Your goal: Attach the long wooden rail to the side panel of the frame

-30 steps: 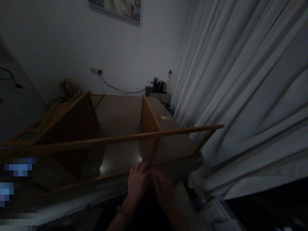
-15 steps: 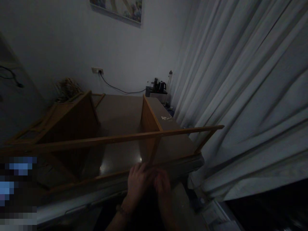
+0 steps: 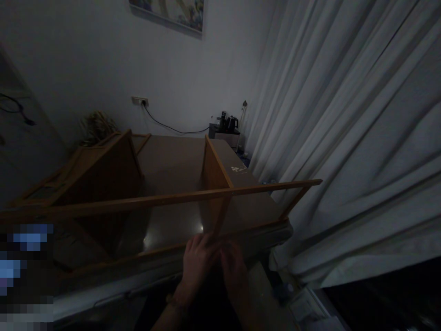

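A wooden cabinet frame (image 3: 172, 198) lies on its back in a dim room, with its open side facing up. An upright divider panel (image 3: 215, 172) runs from its far side to the near edge. My left hand (image 3: 197, 261) rests at the foot of that divider on the near edge, fingers curled together against the wood. Close beside it is my right hand (image 3: 234, 270), with its fingers bent; the darkness hides what they hold, if anything. The two hands almost touch.
White curtains (image 3: 344, 138) hang close on the right. A side panel (image 3: 103, 170) of the frame stands at the left. Behind are a wall socket with a cable (image 3: 139, 100), a small stand with a kettle (image 3: 227, 125) and a picture (image 3: 168, 11).
My right hand has drawn slightly in towards the left hand and lower in view. The left hand and the frame have stayed put.
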Action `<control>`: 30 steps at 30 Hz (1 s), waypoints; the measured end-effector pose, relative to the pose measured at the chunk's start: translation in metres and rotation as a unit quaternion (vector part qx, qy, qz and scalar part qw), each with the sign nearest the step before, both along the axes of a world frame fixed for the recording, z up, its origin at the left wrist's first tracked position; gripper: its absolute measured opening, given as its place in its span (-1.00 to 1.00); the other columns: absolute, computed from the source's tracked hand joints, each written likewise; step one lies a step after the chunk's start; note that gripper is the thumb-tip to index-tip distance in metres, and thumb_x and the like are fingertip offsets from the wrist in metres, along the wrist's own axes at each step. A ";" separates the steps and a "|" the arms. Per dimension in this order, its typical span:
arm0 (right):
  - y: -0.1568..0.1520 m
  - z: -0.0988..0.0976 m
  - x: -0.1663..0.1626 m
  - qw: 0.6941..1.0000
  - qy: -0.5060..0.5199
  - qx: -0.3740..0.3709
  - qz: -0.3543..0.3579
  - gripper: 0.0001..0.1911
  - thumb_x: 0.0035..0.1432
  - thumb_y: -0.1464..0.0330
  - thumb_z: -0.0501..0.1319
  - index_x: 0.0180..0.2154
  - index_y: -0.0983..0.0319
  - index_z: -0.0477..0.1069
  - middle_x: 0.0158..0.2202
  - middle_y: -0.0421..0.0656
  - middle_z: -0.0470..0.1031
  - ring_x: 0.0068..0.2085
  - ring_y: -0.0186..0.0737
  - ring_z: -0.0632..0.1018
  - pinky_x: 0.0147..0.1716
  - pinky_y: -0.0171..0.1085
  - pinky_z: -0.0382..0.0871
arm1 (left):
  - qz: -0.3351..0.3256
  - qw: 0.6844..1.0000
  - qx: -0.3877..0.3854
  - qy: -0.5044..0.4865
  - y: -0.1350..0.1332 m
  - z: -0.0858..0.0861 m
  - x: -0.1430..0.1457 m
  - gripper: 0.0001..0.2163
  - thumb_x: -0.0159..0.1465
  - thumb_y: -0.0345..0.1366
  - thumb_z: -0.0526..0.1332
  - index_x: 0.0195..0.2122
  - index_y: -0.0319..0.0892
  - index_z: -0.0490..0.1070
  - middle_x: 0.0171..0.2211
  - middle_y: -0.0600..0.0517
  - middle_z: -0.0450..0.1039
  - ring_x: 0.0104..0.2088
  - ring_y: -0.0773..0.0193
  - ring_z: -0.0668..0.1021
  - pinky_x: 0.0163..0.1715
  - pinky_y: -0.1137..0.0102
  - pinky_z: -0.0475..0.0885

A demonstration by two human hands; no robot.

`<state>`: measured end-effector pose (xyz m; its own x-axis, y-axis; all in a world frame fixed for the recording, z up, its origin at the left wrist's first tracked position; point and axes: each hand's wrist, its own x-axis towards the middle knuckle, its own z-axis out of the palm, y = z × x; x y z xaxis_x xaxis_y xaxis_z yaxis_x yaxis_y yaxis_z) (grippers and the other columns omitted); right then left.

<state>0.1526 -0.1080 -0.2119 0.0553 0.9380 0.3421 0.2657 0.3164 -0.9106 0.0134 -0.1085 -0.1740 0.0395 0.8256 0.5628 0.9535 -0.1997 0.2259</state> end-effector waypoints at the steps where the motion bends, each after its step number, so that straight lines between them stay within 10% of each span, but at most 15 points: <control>1: 0.001 0.000 0.004 1.000 -0.023 0.018 0.001 -0.61 0.21 0.10 0.22 -0.01 0.17 0.43 -0.11 -0.04 0.56 -0.15 -0.11 0.58 -0.15 -0.16 0.48 | 0.000 1.000 0.001 0.001 0.000 0.000 0.000 -0.62 0.14 -0.26 0.39 -0.03 0.29 0.48 -0.08 0.13 0.54 -0.15 0.12 0.44 -0.18 0.25 0.27; 12: 0.002 0.008 0.002 0.984 -0.142 0.101 0.045 -0.69 0.35 0.24 0.06 0.03 0.12 0.43 -0.04 -0.07 0.57 -0.08 -0.14 0.60 -0.07 -0.16 0.49 | 0.006 1.000 -0.014 0.002 0.000 0.000 0.000 -0.72 0.17 -0.29 0.36 -0.11 0.21 0.54 -0.08 0.13 0.54 -0.14 0.14 0.44 -0.18 0.25 0.29; 19: -0.002 0.015 -0.006 0.990 -0.123 0.073 0.006 -0.58 0.37 0.24 0.01 0.20 0.16 0.25 -0.26 -0.14 0.63 -0.36 -0.23 0.64 -0.40 -0.33 0.52 | 0.006 1.000 -0.004 0.009 0.000 -0.002 0.000 -0.66 0.18 -0.26 0.35 -0.04 0.29 0.48 -0.07 0.13 0.53 -0.14 0.12 0.43 -0.16 0.26 0.28; 30: 0.011 0.027 0.019 0.901 -0.352 0.243 0.080 -0.69 0.37 0.20 0.04 0.04 0.07 0.41 -0.16 -0.13 0.62 -0.22 -0.12 0.60 -0.20 -0.15 0.43 | 0.004 1.000 0.008 0.010 0.000 -0.004 0.000 -0.63 0.14 -0.36 0.37 -0.06 0.21 0.52 -0.06 0.12 0.55 -0.13 0.08 0.44 -0.16 0.23 0.31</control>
